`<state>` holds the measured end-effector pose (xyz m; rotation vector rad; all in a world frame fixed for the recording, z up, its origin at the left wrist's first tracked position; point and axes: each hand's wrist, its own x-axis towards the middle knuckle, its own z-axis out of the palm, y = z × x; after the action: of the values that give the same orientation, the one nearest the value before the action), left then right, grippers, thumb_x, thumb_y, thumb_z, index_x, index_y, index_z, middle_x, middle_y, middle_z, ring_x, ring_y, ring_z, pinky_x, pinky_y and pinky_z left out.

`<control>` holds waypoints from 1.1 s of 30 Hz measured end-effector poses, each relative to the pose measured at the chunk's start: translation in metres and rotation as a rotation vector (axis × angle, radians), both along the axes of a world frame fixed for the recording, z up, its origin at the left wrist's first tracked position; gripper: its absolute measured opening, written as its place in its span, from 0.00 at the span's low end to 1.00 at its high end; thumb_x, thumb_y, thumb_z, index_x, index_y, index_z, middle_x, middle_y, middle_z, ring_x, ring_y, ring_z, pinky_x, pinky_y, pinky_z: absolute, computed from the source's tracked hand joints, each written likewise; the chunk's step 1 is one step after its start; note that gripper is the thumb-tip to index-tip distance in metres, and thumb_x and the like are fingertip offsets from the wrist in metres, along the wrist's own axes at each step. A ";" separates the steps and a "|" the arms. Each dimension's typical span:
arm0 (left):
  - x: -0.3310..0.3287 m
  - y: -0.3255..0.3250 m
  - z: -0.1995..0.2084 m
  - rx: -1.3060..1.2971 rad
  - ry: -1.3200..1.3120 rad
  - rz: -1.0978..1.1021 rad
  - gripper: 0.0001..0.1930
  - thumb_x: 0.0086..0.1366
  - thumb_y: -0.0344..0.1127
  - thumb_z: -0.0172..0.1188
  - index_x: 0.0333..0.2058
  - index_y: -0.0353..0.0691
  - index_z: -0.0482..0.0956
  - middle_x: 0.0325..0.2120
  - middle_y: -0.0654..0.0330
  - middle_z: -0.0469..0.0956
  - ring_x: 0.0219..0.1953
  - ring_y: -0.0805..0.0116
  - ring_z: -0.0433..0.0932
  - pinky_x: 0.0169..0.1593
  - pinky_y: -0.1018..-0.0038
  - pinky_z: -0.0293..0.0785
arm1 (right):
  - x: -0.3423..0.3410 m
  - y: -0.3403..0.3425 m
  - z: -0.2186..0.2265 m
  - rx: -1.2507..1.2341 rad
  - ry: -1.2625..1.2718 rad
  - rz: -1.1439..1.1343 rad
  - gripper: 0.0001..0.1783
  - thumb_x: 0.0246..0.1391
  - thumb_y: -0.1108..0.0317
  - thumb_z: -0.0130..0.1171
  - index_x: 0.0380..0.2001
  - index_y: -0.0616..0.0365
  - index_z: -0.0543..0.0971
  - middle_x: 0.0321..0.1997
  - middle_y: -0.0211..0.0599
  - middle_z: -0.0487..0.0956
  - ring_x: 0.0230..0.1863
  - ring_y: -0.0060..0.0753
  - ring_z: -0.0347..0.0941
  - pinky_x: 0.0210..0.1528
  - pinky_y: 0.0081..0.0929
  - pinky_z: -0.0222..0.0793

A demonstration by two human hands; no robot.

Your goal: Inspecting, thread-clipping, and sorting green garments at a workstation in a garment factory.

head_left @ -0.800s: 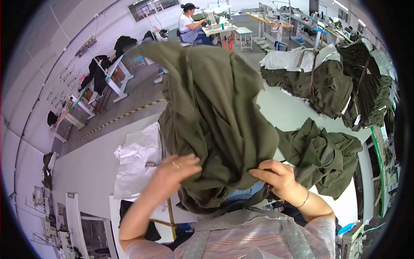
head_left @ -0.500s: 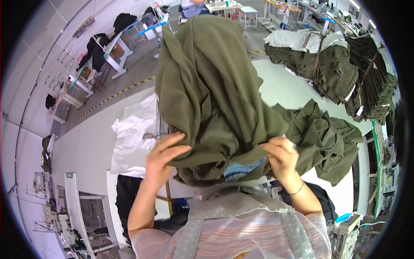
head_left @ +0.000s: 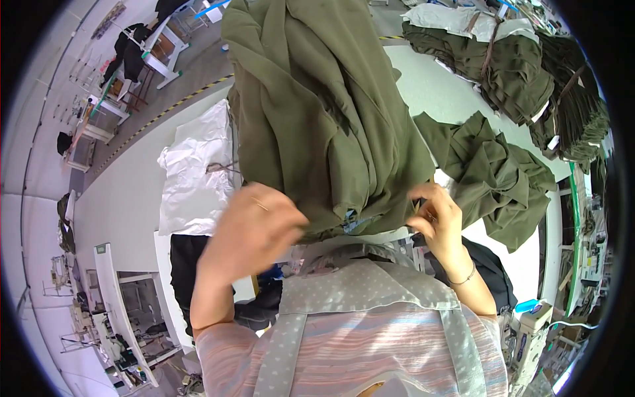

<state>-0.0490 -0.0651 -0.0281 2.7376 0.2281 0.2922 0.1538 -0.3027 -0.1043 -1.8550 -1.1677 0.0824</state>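
Observation:
A large olive-green cloth piece (head_left: 324,132), gathered in long folds, lies spread before me with its near edge close to my apron. My left hand (head_left: 254,225) is at the near left corner of this cloth, blurred by motion, so its grip does not show. At the near right edge, my right hand (head_left: 438,215) has its fingers curled and thumb bent in. Something small and dark with a yellowish glint shows between those fingers, too small to name. A bit of light blue material (head_left: 350,223) peeks out between the folds at the near edge.
A crumpled olive cloth (head_left: 496,178) lies to the right on the pale table (head_left: 132,185). White wrapping (head_left: 195,172) with a dark tie is at left. Tied olive bundles (head_left: 509,73) stack at the far right. A machine (head_left: 532,341) stands near right.
The raised olive cloth has come down and lies spread farther away. My left hand has shifted slightly right along its near edge; my right hand's fingers have curled in. The whole view has tilted downward.

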 end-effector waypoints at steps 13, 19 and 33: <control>0.059 -0.015 -0.040 -0.326 0.107 -0.377 0.14 0.52 0.27 0.61 0.40 0.36 0.75 0.28 0.57 0.78 0.29 0.63 0.74 0.48 0.67 0.66 | -0.064 0.028 -0.023 0.031 1.098 0.621 0.24 0.68 0.50 0.32 0.37 0.62 0.65 0.19 0.26 0.63 0.17 0.15 0.54 0.21 0.13 0.50; 0.057 -0.013 -0.021 -0.620 0.255 -0.308 0.18 0.53 0.23 0.56 0.45 0.33 0.71 0.27 0.56 0.78 0.29 0.65 0.75 0.40 0.71 0.69 | -0.065 0.027 -0.014 0.024 1.171 0.480 0.20 0.68 0.55 0.35 0.40 0.63 0.67 0.19 0.25 0.62 0.17 0.15 0.53 0.20 0.14 0.50; 0.061 -0.009 -0.008 -0.527 0.385 -0.298 0.16 0.53 0.21 0.53 0.43 0.33 0.72 0.26 0.59 0.78 0.28 0.68 0.76 0.32 0.77 0.70 | -0.063 0.037 -0.032 0.013 1.231 0.561 0.16 0.65 0.57 0.46 0.38 0.61 0.72 0.19 0.22 0.64 0.18 0.12 0.55 0.19 0.16 0.52</control>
<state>0.0120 -0.0743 -0.0360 2.2332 -0.0091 -0.3363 0.0912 -0.2660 -0.1359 -1.0162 -0.7005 1.3106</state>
